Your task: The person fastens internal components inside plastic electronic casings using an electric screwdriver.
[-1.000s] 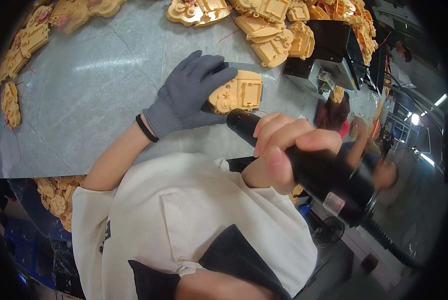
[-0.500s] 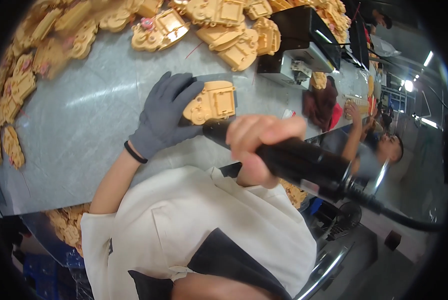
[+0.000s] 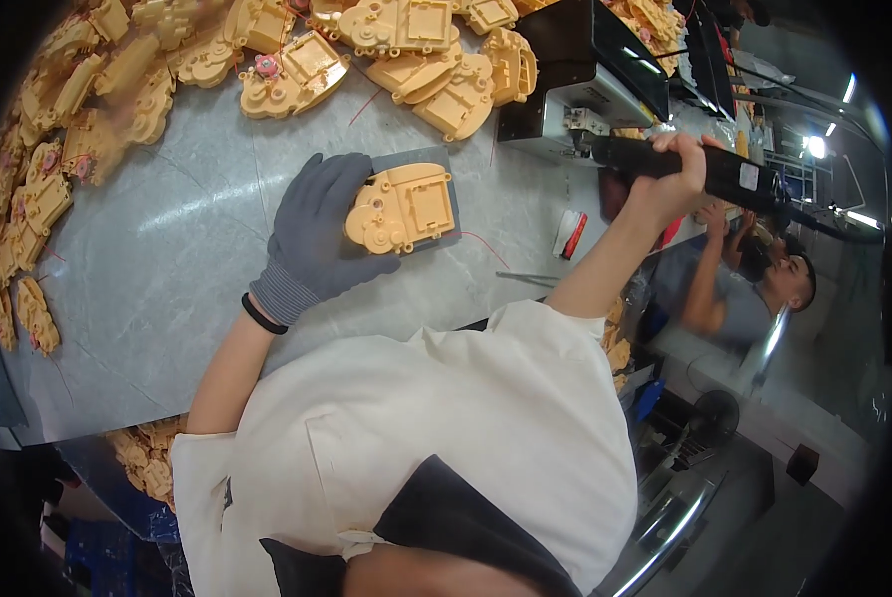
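My left hand [image 3: 319, 234], in a grey knit glove with a black wristband, grips the left side of a yellow plastic housing [image 3: 402, 207]. The housing lies flat on a small grey pad [image 3: 448, 161] on the grey table [image 3: 167, 269]. My right hand [image 3: 677, 171] is bare and stretched out to the right, closed around a black electric screwdriver [image 3: 725, 171]. The tool points left, its tip near a black and silver machine, well clear of the housing.
Several yellow plastic housings [image 3: 297, 75] are heaped along the table's far and left edges. A black and silver machine [image 3: 585, 70] stands at the back right. A small white and red item [image 3: 569, 232] lies near it. Another person [image 3: 755, 284] sits at the right.
My right hand has swung the screwdriver away from the housing, out to the right and up. The left hand stays on the housing, which now rests on the grey pad.
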{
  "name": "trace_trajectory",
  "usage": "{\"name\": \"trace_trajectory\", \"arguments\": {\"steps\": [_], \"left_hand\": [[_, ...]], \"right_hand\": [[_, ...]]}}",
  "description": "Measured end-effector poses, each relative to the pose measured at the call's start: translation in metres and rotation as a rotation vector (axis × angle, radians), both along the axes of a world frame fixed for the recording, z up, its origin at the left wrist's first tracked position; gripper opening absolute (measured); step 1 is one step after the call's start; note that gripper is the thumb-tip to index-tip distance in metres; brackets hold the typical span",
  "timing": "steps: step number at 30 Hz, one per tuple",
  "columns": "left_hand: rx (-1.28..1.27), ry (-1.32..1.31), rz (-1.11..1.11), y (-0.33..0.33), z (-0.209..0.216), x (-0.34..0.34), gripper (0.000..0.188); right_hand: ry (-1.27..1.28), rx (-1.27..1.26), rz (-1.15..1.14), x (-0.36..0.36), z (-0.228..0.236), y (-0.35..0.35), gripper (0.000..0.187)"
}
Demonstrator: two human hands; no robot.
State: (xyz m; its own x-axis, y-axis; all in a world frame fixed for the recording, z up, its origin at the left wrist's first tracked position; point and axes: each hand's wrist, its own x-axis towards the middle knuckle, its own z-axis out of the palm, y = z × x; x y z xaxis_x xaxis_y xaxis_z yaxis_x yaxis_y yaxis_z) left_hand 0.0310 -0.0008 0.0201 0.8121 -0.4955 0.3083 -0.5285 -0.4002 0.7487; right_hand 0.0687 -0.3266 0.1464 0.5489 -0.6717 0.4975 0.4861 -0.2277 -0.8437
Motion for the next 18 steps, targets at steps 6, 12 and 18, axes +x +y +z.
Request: {"name": "trace_trajectory", "arguments": {"steps": [6,12,18], "left_hand": [[0.033,-0.086,0.02,0.003,-0.006,0.001,0.087],[-0.086,-0.055,0.108,0.003,-0.008,-0.006,0.088],[-0.064,-0.032,0.1,0.005,-0.003,-0.007,0.088]], "right_hand": [[-0.005,0.001,0.486,-0.061,0.005,0.08,0.039],[-0.027,0.012,0.812,-0.047,0.022,0.164,0.04],[0.073,-0.117,0.826,-0.032,0.009,0.182,0.04]]}}
